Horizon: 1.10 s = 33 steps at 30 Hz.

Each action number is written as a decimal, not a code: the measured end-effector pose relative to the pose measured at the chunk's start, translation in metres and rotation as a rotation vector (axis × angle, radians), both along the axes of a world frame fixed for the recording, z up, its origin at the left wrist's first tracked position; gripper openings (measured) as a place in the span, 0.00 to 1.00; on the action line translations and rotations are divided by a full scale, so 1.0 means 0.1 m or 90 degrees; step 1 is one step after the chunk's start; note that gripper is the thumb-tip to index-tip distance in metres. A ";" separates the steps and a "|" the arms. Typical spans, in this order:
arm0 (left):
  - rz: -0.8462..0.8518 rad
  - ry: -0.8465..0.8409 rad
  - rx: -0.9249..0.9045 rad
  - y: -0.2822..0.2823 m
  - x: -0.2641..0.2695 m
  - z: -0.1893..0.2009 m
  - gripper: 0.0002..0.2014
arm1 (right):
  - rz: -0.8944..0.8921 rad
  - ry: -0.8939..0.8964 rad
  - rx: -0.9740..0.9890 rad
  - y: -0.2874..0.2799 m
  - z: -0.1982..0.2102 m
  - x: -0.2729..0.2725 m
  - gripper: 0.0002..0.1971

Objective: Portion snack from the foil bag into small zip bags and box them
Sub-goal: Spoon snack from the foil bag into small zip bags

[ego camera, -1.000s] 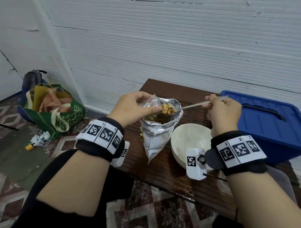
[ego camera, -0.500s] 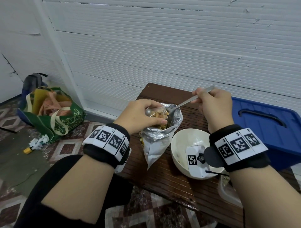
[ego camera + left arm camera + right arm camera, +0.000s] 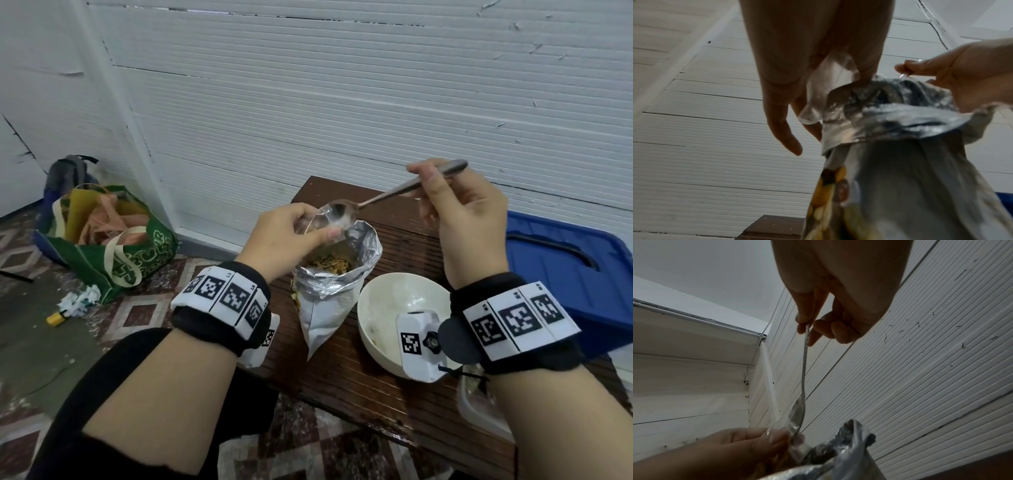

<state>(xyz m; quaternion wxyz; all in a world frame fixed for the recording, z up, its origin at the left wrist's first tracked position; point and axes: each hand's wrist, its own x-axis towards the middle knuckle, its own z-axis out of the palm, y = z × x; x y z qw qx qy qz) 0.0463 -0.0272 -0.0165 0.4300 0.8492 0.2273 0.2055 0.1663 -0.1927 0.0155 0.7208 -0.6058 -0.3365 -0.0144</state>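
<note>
The spoon [image 3: 346,213] that was heaped with snack over the foil bag [image 3: 334,291] a second ago is now empty, and the right hand [image 3: 459,212] has risen and swung toward the upper right of the frame, tilting the handle up so the bowl of the spoon points down to the left. That hand has its thumb and fingers closed round the upper part of the metal handle; the right wrist view shows the same pinch, with the spoon hanging down from it. The left hand [image 3: 291,240], at centre frame, pinches the mouth of a small clear zip bag [image 3: 318,224] between thumb and curled fingers, and the spoon's bowl sits right at that opening; how much has gone inside the zip bag I cannot tell, as the plastic is clear and mostly hidden by the fingers. The zip bag is held just above the foil bag, which stands upright and open on the brown counter [image 3: 342,383], with snack pieces visible inside it. Just right of the foil bag sits a white bowl [image 3: 387,308], partly hidden by the right wrist camera. At the right edge of the frame lies a blue lidded box [image 3: 565,267], and a clear plastic container [image 3: 479,407] shows at lower right. On the floor at left are a green tote bag [image 3: 113,246] and a grey backpack [image 3: 68,171], against the white wall.
</note>
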 end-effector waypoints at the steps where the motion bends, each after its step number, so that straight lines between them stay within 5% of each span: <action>1: 0.000 -0.003 -0.005 0.00 0.00 0.01 0.08 | -0.024 0.008 0.016 -0.02 0.00 0.01 0.07; 8: 0.011 0.002 -0.013 0.05 -0.02 0.00 0.11 | -0.179 0.058 0.009 -0.04 -0.10 0.12 0.09; 20: 0.015 0.012 -0.022 0.06 0.01 0.00 0.11 | -0.041 -0.363 -0.290 0.15 -0.55 -0.20 0.09; 26: 0.015 0.011 -0.034 0.04 0.01 0.00 0.10 | -0.007 -0.239 -0.342 0.16 -0.55 -0.21 0.13; 33: 0.019 0.013 -0.035 0.02 0.01 0.02 0.08 | -0.094 -0.014 -0.323 0.13 -0.50 -0.14 0.11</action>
